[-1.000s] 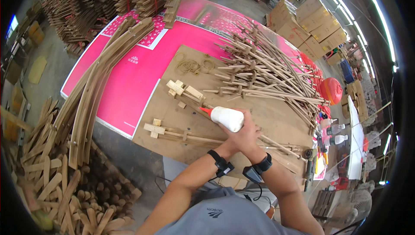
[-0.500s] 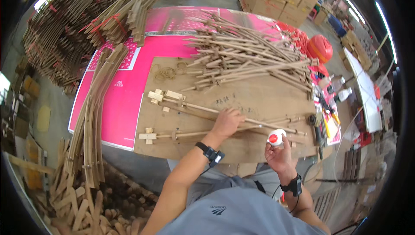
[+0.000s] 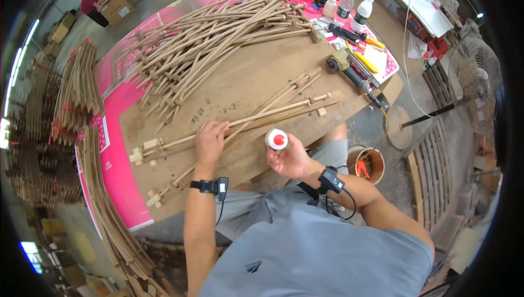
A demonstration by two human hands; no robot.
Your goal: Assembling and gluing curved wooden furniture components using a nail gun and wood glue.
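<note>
My left hand (image 3: 211,141) is closed around a long thin wooden rod (image 3: 256,116), which slants up to the right above the cardboard. A pale wooden block (image 3: 151,144) sits at the rod's left end. In my right hand (image 3: 291,160) is a small white bottle with a red cap (image 3: 277,140), its cap turned up toward me. Beneath the held rod lie more wooden strips (image 3: 284,98), crossing one another. Another rod with a pale block (image 3: 156,197) at its end reaches in below my left hand.
A large heap of wooden rods (image 3: 213,35) covers the table's far side. To the right lie a power drill (image 3: 346,71), plastic bottles (image 3: 361,13) and yellow-handled tools (image 3: 365,62). Wooden strips (image 3: 106,204) hang past the left edge. A bucket (image 3: 373,168) and fan (image 3: 474,73) stand at right.
The view has swung to the right, bringing the drill, bucket and fan further in. My left hand stays on the rod, and the bottle remains in my right hand, nearer the left one.
</note>
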